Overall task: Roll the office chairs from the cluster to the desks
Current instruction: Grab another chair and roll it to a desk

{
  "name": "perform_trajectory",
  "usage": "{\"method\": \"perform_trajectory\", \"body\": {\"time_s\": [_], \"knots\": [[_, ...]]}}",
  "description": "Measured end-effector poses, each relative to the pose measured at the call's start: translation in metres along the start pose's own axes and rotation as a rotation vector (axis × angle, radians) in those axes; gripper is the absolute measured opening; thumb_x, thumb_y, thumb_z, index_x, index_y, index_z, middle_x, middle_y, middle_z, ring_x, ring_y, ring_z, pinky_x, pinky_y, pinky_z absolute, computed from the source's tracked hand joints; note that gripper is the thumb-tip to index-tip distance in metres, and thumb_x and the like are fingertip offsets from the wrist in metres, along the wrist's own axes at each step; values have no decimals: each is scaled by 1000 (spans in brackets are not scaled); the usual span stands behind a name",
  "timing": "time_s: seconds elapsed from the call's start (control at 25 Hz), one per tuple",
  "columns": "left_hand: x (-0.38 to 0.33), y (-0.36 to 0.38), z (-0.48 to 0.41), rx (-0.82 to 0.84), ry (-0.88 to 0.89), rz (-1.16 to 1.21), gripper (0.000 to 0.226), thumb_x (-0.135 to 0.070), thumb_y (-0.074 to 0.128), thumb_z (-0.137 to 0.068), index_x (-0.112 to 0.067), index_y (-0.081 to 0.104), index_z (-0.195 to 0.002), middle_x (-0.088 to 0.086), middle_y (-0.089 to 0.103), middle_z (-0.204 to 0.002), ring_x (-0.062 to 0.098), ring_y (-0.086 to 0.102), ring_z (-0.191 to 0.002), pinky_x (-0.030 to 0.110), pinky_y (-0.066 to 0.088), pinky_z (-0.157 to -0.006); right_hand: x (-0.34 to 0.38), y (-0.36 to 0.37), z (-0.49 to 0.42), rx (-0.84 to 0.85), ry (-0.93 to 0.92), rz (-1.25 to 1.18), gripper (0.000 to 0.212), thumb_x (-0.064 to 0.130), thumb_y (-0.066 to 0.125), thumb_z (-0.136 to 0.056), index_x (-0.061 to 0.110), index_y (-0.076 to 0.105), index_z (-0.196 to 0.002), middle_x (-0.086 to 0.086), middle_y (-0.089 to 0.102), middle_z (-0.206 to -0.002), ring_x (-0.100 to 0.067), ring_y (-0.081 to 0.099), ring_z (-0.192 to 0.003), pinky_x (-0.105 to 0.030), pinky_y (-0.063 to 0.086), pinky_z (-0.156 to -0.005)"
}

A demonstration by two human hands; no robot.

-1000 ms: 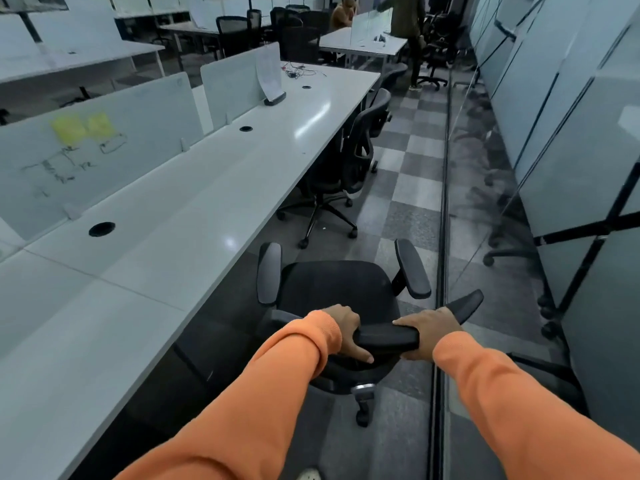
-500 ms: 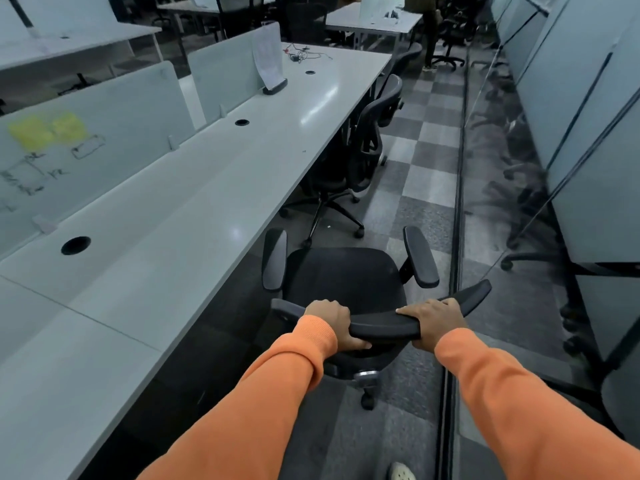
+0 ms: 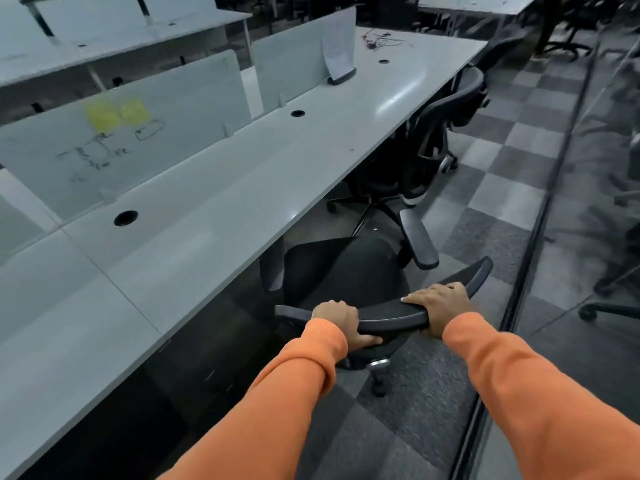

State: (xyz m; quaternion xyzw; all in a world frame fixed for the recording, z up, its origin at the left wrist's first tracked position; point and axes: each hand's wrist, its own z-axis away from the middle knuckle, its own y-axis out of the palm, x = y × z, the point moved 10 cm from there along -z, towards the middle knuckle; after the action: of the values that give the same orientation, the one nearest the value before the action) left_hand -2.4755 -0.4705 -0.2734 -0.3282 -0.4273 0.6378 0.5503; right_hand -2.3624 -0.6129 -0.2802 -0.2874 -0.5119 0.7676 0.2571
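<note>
The bench point(image 3: 214, 216) hides the office chair's point(image 3: 346, 271) left armrest and seat edge — its base is mostly unseen; far chairs point(image 3: 568, 32) are blurred, cut off — scribbles on the divider point(image 3: 114, 150) are unreadable.

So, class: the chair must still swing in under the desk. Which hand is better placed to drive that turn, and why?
Probably the right hand: it grips the backrest on the aisle side, farther from the desk, so its push swings the seat inward. The left hand steadies.

Black chair point(image 3: 349, 268) near; orange sleeves point(image 3: 294, 393). Pale grey desk point(image 3: 207, 220) on the left, two yellow notes point(image 3: 116, 112) on its divider point(image 3: 145, 140). Grey checkered floor point(image 3: 502, 161) on the right.
</note>
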Motion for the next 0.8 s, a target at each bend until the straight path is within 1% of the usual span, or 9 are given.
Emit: {"method": "perform_trajectory", "body": {"time_s": [0.12,0.24,0.4,0.56,0.8], "knots": [[13,-10,-11,-35,-47,-19,80,-88,41,-75,-14,66,-94,6,69,-100,27,65,-93,34,47,-72,1,-12,-27,-48,-52,-5,63,57,60,-74,51,45,-135,26,52,-137,-6,48,-124,-36,30,-96],[34,-16,-24,-43,-105,-43,77,-91,37,-73,-17,58,-82,4,68,-94,25,65,-87,33,49,-71,10,-22,-58,-81,-129,-9,60,55,61,-74,50,48,-133,25,55,-134,-7,50,-121,-36,29,-96],[64,-23,-52,-54,-157,-41,76,-91,35,-73,-18,55,-77,0,67,-86,23,64,-80,34,51,-71,21,-33,-111,-95,-210,-9,60,50,63,-71,48,52,-130,23,59,-130,-9,53,-116,-38,29,-94],[85,-22,-66,-58,-211,-21,77,-92,33,-72,-19,56,-78,0,67,-84,23,64,-79,34,52,-71,32,-43,-143,-113,-281,-6,59,44,63,-72,45,53,-131,21,58,-131,-11,53,-116,-39,28,-93],[105,-31,-95,-67,-270,21,84,-92,29,-73,-16,63,-85,2,68,-84,23,64,-79,34,51,-70,31,-66,-189,-132,-379,-6,52,47,57,-77,40,53,-129,20,60,-127,-10,51,-117,-37,25,-97]]}}
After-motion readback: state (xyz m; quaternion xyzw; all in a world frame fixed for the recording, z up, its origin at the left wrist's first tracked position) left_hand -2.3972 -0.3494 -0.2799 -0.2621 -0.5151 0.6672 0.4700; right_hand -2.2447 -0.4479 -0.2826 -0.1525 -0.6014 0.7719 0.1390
